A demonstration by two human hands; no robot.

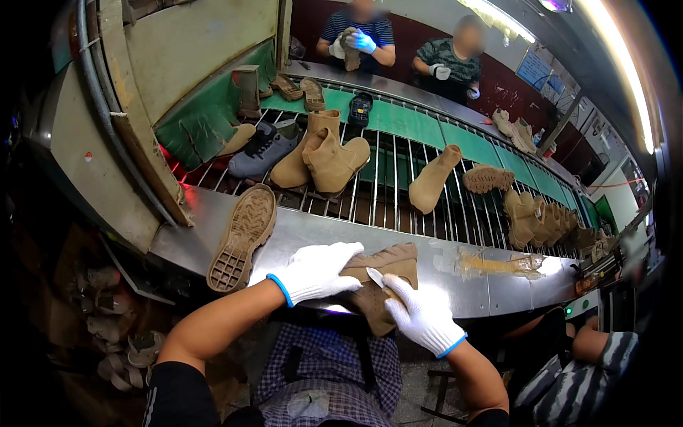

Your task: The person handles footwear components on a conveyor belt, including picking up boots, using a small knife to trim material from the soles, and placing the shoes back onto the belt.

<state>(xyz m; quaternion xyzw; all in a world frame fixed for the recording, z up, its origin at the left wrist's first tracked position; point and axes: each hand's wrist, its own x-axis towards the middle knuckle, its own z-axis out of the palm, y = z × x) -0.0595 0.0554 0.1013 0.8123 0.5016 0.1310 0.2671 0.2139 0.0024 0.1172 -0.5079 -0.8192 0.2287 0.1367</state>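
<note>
A brown boot lies on its side at the metal ledge's near edge, its lower part hanging toward me. My left hand, in a white knitted glove with a blue cuff, grips the boot's left end between thumb and fingers. My right hand, gloved the same way, is closed around a small tool with a pale pointed tip. That tip rests on or just above the boot's side; whether it is a brush or a blade I cannot tell. A brown treaded sole leans on the ledge beside my left forearm.
Beyond the metal ledge runs a conveyor of rods with a green belt, carrying tan boots, a grey shoe and loose soles. Two people work across it. A panelled machine stands left; another person's knees show lower right.
</note>
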